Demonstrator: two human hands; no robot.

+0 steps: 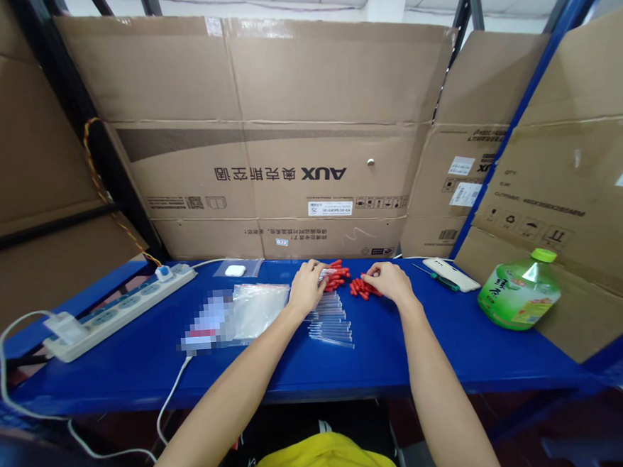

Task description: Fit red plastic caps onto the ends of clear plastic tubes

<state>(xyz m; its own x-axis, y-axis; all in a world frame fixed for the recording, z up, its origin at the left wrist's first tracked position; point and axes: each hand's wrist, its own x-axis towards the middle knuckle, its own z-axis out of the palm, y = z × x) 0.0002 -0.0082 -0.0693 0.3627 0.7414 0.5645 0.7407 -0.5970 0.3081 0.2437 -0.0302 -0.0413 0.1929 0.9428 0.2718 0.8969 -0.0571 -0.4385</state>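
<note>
I watched the left hand [305, 289] pinch one thin clear plastic tube [325, 271] over the blue surface [139, 359]; the right hand [390, 282] rested on small red plastic caps [360, 288], grip I couldn't tell

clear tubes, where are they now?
Head view: clear tubes lie mid-table, by the left hand, with red pieces beyond them and the plastic bag to their left.
</note>
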